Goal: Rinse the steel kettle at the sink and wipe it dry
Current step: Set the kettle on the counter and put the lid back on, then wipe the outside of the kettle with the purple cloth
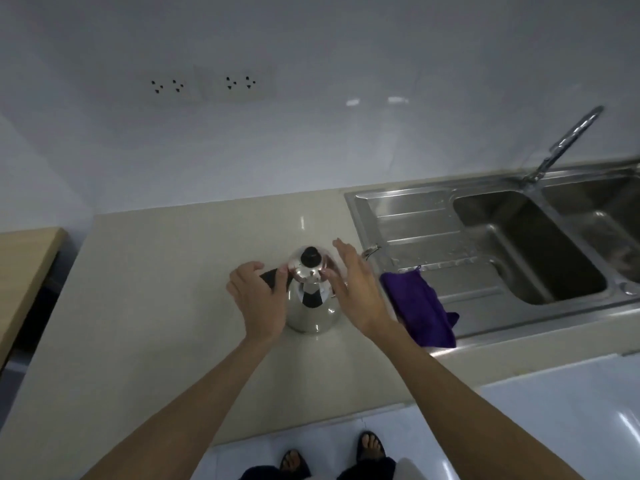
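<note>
Head cam shows the steel kettle point(311, 296) upright on the surface point(173, 306), left of the sink point(519, 244). Left hand point(258, 299) curls at its black handle, though I can't tell if it's gripping; right hand point(356, 289) is spread open beside it, holding nothing. Looks like the pickup step, so next comes a firm lift over to the basin. Purple cloth point(419, 306) waits on the sink's drainboard.

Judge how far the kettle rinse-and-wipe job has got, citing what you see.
Done: nothing I can confirm. The shiny steel kettle with black knob stands on the beige countertop, lid on, not at the steel sink.
In hand: the left hand is at its black handle, the open right hand beside it.
Left: rinsing under the tap, then wiping with the purple cloth on the drainboard.
</note>
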`<control>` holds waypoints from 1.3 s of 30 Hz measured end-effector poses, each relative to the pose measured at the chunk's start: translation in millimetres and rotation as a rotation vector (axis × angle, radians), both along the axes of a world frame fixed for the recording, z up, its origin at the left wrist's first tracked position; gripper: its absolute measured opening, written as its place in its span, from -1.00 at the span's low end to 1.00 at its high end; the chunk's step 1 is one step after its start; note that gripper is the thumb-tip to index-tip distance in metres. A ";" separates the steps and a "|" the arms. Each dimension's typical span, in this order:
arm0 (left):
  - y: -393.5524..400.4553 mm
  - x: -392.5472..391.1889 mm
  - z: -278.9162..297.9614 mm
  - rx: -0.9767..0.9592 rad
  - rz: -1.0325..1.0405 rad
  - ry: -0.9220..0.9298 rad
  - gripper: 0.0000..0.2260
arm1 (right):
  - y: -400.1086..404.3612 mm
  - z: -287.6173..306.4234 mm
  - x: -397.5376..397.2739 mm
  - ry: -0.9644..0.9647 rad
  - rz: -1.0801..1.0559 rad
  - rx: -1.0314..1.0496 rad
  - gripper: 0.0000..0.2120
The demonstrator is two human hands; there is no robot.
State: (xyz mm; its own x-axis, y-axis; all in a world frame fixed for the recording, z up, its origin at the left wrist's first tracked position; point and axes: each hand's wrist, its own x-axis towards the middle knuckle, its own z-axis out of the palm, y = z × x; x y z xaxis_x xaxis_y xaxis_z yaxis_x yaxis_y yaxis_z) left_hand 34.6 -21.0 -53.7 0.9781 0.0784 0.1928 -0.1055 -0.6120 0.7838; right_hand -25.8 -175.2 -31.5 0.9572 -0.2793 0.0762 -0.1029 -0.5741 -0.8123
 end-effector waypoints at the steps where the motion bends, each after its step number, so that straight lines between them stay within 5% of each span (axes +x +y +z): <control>1: -1.6 -12.9 1.7 0.017 -0.024 -0.146 -0.70 | -8.2 -8.0 -14.8 -0.045 -0.054 0.011 -0.57; 4: -17.6 -50.0 -2.7 0.041 -0.347 -0.318 -0.86 | -48.1 -37.3 -56.7 -0.051 -0.200 -0.061 -0.63; 9: -91.2 -76.0 -49.6 0.168 -0.795 0.028 -0.65 | -129.8 -83.7 -74.4 0.271 -0.207 -0.333 -0.42; 12: -137.2 -81.3 -84.5 0.326 -0.834 0.198 -0.55 | -157.0 -103.7 -68.6 0.426 -0.086 -0.478 -0.31; 16: -167.0 -85.9 -118.3 0.499 -0.801 0.204 -0.53 | -165.8 -128.8 -63.8 0.416 0.008 -0.498 -0.31; 21: -172.3 -97.1 -127.2 0.471 -0.712 0.216 -0.47 | -166.6 -141.7 -61.1 0.432 -0.006 -0.507 -0.39; 26: -169.6 -95.4 -115.5 0.425 -0.674 0.233 -0.52 | -174.2 -127.4 -56.8 0.318 -0.115 -0.395 -0.44; 32: -140.9 -100.7 -67.4 0.280 -0.637 0.070 -0.53 | -161.7 -62.4 -45.6 -0.121 -0.297 -0.299 -0.47; 39: -55.1 -96.0 -7.7 -0.005 -0.590 -0.108 -0.61 | -87.7 28.0 -10.5 -0.455 -0.111 -0.345 -0.49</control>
